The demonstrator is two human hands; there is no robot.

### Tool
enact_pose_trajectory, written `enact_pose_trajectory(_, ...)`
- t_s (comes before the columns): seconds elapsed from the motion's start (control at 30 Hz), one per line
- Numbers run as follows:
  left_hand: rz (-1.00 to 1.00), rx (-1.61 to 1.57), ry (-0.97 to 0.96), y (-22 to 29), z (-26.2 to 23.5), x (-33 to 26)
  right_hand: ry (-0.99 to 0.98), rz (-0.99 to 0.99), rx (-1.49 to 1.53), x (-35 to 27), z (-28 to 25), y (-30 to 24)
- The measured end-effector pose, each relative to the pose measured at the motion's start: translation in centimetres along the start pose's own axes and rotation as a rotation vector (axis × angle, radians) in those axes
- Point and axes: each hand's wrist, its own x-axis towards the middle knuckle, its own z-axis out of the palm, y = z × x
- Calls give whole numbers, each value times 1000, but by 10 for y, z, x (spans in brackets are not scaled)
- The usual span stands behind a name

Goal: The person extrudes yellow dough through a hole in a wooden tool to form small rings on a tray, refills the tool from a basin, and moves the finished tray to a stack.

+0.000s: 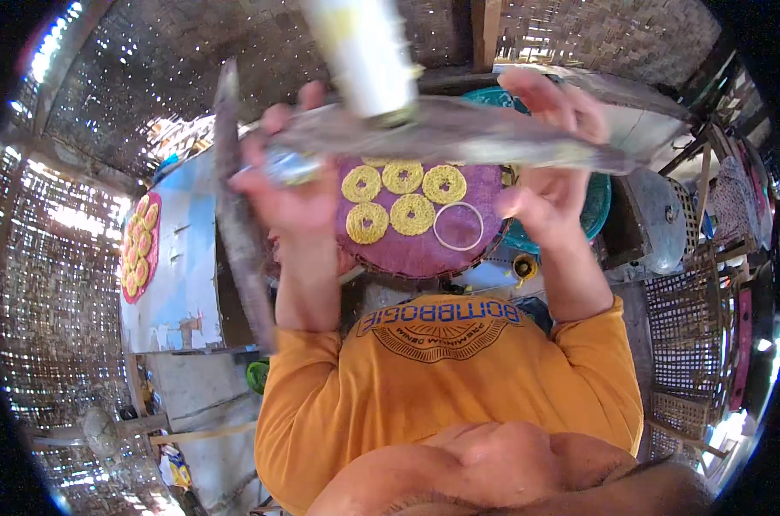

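A grey wooden bar [459,136], smeared by motion, runs crosswise between my hands. At its middle a white and yellow cylinder [368,64] points up and away. My left hand [291,193] is closed round the left part of the bar, beside a blurred shiny silver-blue piece [294,165] that I cannot make out. My right hand [558,146] holds the right part, its thumb below and fingers above. Beneath them lies a round purple mat [399,251] bearing several yellow ring-shaped dough pieces [411,213]. A thin pale ring [460,227] rests at the mat's right.
A teal basin [603,211] stands behind my right hand. On the left, a light blue board [182,267] carries another pink mat [134,292] of yellow rounds. A dark upright post [238,215] rises beside my left arm. Woven walls surround the place.
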Motion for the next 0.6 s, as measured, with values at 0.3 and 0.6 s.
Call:
enact_pose_trajectory(0.3, 179, 126, 236, 111, -41, -53, -900, 1509, -1603, -123, -200, 68)
enact_pose_trajectory(0.6, 356, 481, 567, 147, -36, -62, -1181, 1404, -1397, -139, -248, 64)
